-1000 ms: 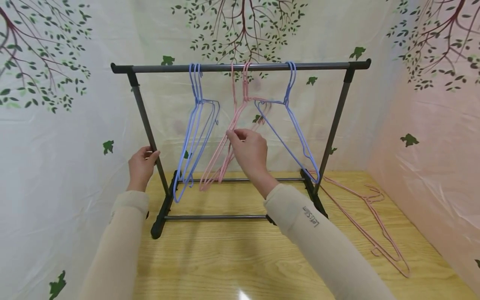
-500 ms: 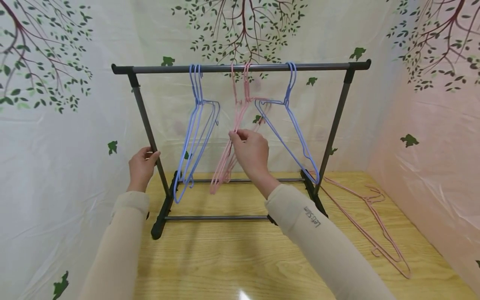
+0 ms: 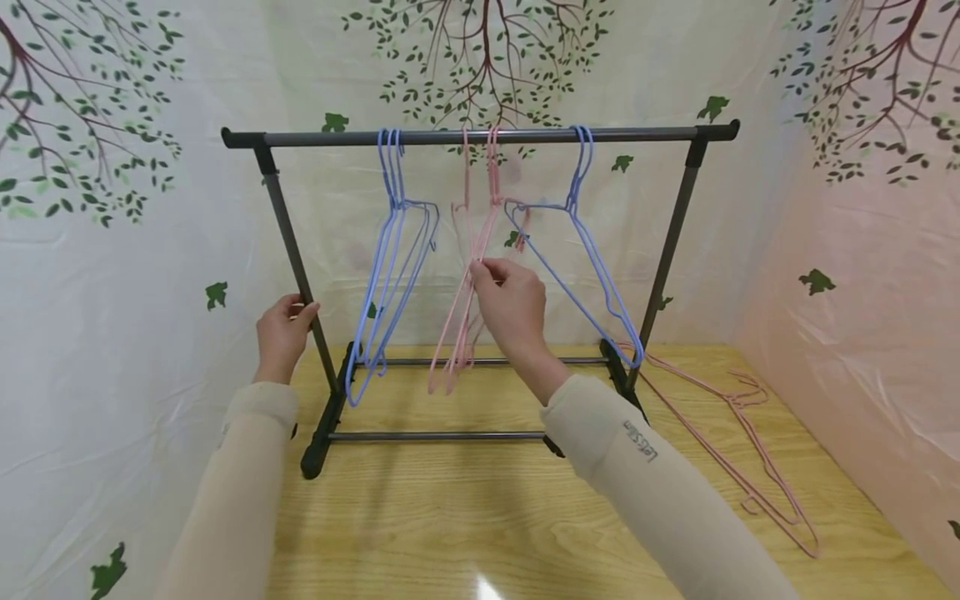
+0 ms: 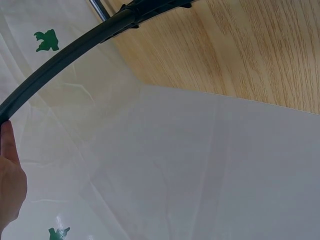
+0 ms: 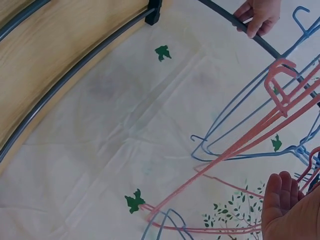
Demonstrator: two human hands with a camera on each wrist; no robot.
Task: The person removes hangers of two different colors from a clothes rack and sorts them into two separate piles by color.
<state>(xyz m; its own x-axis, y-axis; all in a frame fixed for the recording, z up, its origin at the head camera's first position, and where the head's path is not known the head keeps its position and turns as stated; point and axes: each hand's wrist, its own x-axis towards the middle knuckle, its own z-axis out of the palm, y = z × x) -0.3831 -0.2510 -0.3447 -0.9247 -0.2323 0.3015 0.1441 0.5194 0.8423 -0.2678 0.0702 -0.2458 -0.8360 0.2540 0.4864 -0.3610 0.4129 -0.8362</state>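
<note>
My left hand [image 3: 282, 337] grips the left post [image 3: 287, 229] of a dark metal clothes rack. In the right wrist view, that hand [image 5: 260, 17] wraps its fingers and thumb around the post. My right hand [image 3: 515, 310] pinches the sloping arms of pink hangers [image 3: 492, 175] between thumb and forefinger. These hang by their hooks from the middle of the top rail [image 3: 322, 139], lower ends pointing down and left. Blue hangers [image 3: 397, 202] hang to their left, and another blue group [image 3: 573, 200] hangs to the right, close beside the pink ones.
Pink hangers [image 3: 738, 400] lie on the wooden tabletop [image 3: 450, 525], right of the rack's foot. Two crossbars, including the front one [image 3: 442, 436], join the rack's feet. A printed plastic sheet [image 3: 247, 75] covers the walls behind and at both sides.
The lower ends of the pink hangers have swung right, and one hanger now angles apart from the others. My right hand has shifted slightly right. My left hand stays on the post.
</note>
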